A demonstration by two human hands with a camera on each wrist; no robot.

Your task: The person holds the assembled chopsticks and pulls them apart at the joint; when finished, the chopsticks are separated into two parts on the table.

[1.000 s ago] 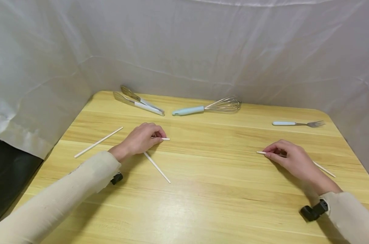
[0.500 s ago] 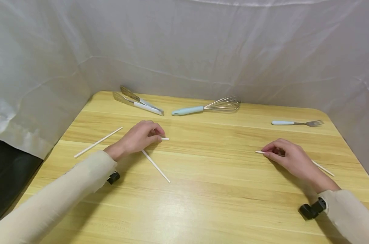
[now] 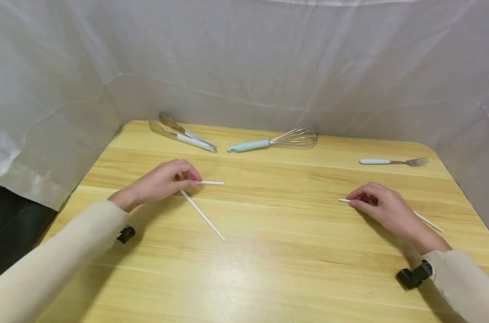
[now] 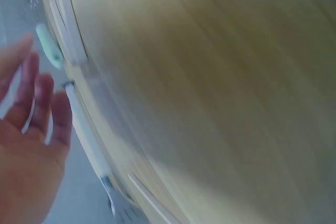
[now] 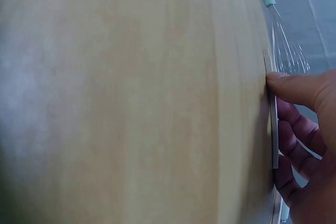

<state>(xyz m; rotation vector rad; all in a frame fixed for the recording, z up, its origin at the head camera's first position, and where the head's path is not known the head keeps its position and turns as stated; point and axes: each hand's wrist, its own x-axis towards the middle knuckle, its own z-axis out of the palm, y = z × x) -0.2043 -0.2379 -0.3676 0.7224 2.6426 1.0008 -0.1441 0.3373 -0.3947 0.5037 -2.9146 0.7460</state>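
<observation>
My left hand (image 3: 163, 179) hovers low over the table with its fingers loosely bent. Its thumb tip overlaps a white chopstick (image 3: 212, 182) in the head view, but in the left wrist view the fingers lie apart from the sticks. A second chopstick (image 3: 204, 216) slants toward me from below that hand. At the right, thumb and fingertips of my right hand (image 3: 383, 208) pinch a thin chopstick (image 5: 274, 135), its tip poking out leftward. Another stick (image 3: 428, 221) lies partly hidden behind the right wrist.
Along the back of the wooden table (image 3: 268, 269) lie tongs (image 3: 194, 142), a whisk (image 3: 250, 145) with a pale blue handle and a fork (image 3: 375, 161). One more chopstick (image 4: 152, 198) is covered by the left arm in the head view. A grey curtain (image 3: 244, 58) hangs behind.
My left hand has drawn back to the left, baring more of the chopstick, which stays put. The arm now covers the leftmost stick. The right hand holds its place.
</observation>
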